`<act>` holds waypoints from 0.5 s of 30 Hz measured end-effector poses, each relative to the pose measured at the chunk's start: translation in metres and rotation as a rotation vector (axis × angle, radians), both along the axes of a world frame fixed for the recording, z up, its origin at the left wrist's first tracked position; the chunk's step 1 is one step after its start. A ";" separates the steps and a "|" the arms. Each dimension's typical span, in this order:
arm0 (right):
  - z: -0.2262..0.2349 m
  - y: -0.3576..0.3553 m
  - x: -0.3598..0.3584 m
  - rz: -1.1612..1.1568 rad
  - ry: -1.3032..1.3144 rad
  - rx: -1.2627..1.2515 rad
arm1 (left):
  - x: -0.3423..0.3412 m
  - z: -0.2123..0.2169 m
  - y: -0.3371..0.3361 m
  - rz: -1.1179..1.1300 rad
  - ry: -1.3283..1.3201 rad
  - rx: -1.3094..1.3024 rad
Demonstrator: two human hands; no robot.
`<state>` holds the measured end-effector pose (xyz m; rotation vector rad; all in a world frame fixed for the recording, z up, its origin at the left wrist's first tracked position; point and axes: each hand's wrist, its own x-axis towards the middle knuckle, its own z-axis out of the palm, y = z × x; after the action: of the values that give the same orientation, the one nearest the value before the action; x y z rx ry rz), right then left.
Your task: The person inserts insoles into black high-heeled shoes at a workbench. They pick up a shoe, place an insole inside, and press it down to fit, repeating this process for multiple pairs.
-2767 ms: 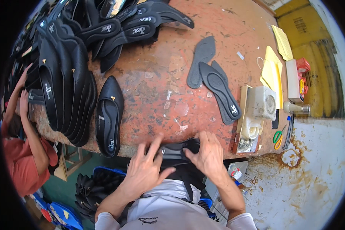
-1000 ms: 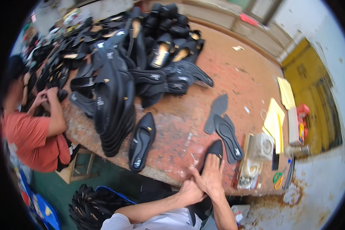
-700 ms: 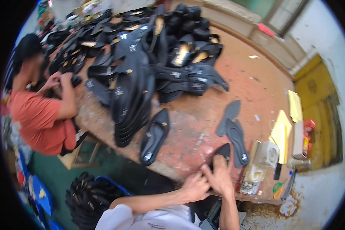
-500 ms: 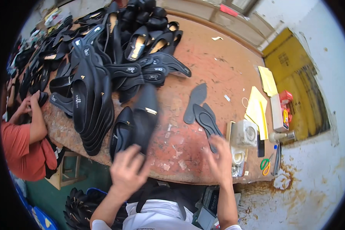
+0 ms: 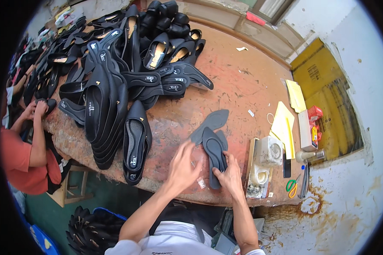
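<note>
My right hand [image 5: 230, 175] is closed on the near part of a dark grey insole [image 5: 212, 142], thumb on top, with another insole partly hidden beneath it. Beyond these lies a flat grey insole [image 5: 215, 120], partly covered. My left hand [image 5: 184, 166] reaches over the table beside it, fingers stretched and apart, the fingertips close to its near end; whether they touch it I cannot tell. To the left of that hand, a black pointed shoe [image 5: 137, 131] rests with its toe away from me, seemingly stacked on a second one whose heel end shows.
A tall stack of nested black shoes [image 5: 104, 114] and loose insoles [image 5: 170, 80] fill the left. At right stand a white container [image 5: 270, 151], a tape roll [image 5: 261, 175], yellow paper [image 5: 284, 123], a phone [image 5: 287, 167] and scissors [image 5: 292, 187]. Another person's arm [image 5: 37, 140] is at far left.
The blurred shoe by my left hand now appears set down onto the other shoe. My left hand has moved right toward the insoles. My right hand has closed on them and shifted them left and nearer.
</note>
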<state>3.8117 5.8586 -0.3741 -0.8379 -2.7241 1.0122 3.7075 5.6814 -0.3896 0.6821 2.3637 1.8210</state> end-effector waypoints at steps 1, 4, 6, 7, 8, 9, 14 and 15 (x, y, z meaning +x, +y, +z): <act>-0.002 0.001 0.008 0.014 0.030 -0.023 | -0.013 -0.010 0.020 -0.017 0.092 -0.147; -0.004 0.001 0.029 -0.042 0.074 -0.199 | -0.040 -0.028 0.051 -0.109 0.298 -0.455; -0.014 0.012 0.047 -0.129 0.131 -0.491 | -0.050 -0.039 0.053 -0.242 0.350 -0.460; -0.010 0.011 0.054 -0.174 0.221 -0.686 | -0.055 -0.045 0.052 -0.246 0.380 -0.452; -0.005 0.011 0.059 -0.257 0.338 -0.895 | -0.063 -0.051 0.051 -0.263 0.363 -0.451; 0.004 0.009 0.065 -0.289 0.396 -0.973 | -0.070 -0.054 0.049 -0.274 0.341 -0.451; 0.033 0.002 0.078 -0.359 0.709 -1.236 | -0.072 -0.031 0.069 0.082 0.542 -0.466; 0.032 0.004 0.082 -0.359 0.733 -1.116 | -0.060 -0.015 0.076 0.083 0.538 -0.292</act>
<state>3.8934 5.8627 -0.3425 -0.7551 -1.2323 2.1756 3.6476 5.7576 -0.4047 1.1639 2.9443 1.3946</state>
